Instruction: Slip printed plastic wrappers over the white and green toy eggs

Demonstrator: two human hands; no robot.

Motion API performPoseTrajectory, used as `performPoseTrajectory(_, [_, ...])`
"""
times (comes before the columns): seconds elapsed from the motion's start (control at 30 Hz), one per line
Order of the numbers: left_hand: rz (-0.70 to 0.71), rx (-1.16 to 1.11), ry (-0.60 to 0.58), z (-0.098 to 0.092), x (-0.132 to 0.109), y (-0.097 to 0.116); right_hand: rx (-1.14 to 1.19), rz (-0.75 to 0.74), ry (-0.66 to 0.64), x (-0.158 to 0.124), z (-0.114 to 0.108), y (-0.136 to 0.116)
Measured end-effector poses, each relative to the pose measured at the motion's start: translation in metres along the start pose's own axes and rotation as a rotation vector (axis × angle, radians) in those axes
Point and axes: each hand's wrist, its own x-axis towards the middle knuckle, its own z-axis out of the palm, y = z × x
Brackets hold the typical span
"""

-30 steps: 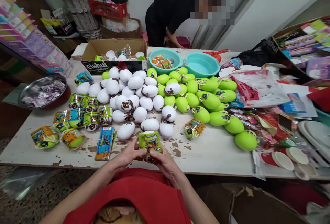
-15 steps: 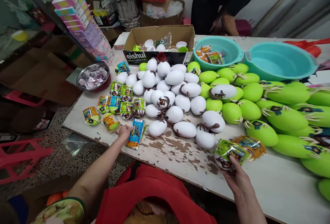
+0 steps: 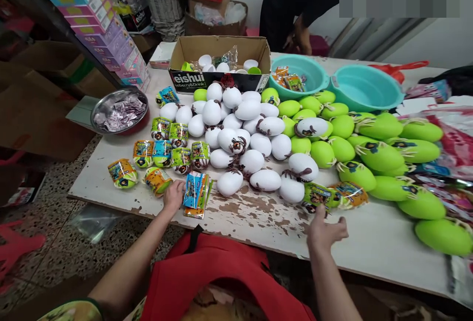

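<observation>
My left hand [image 3: 174,197] is closed, its fingertips at the left edge of a fanned stack of blue and orange snack packets [image 3: 195,190] on the table. Just left of it lie plastic eggs with packets on them, including an orange one [image 3: 157,181]. My right hand [image 3: 324,232] has its fingers apart, its foremost fingertip close to a wrapped egg with a green packet [image 3: 317,195]; whether they touch I cannot tell. An orange packet [image 3: 351,196] lies beside that egg. White eggs [image 3: 265,180] with brown claw decorations fill the middle, lime-green ones [image 3: 384,153] the right.
At the back stand a cardboard box [image 3: 221,82] of egg shells and two turquoise basins [image 3: 369,97]. A metal bowl [image 3: 142,114] of small sachets sits at the left, by stacked pink and purple boxes [image 3: 107,40]. Another person in black [image 3: 281,11] bends behind the table.
My right hand has let go of the green-wrapped egg, which now rests by the white eggs, and its fingers have spread. The packets at my left hand are now fanned out. The view has shifted.
</observation>
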Motion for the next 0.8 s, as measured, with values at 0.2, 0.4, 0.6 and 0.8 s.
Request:
performPoseTrajectory(0.2, [-0.049, 0.003, -0.007, 0.015, 0.013, -0.011, 0.083, -0.511, -0.211, -0.116, 0.025, -0.045])
performPoseTrajectory(0.4, [-0.018, 0.002, -0.004, 0.024, 0.012, -0.022, 0.286, -0.573, -0.771, -0.172, 0.042, -0.064])
performPoseTrajectory(0.6, [0.046, -0.052, 0.032, 0.006, -0.005, -0.02, 0.445, -0.076, -1.336, -0.206, 0.092, -0.087])
performPoseTrajectory(0.8, [0.136, -0.167, -0.065, -0.017, -0.031, 0.003, 0.496, 0.117, -1.447, -0.224, 0.128, -0.106])
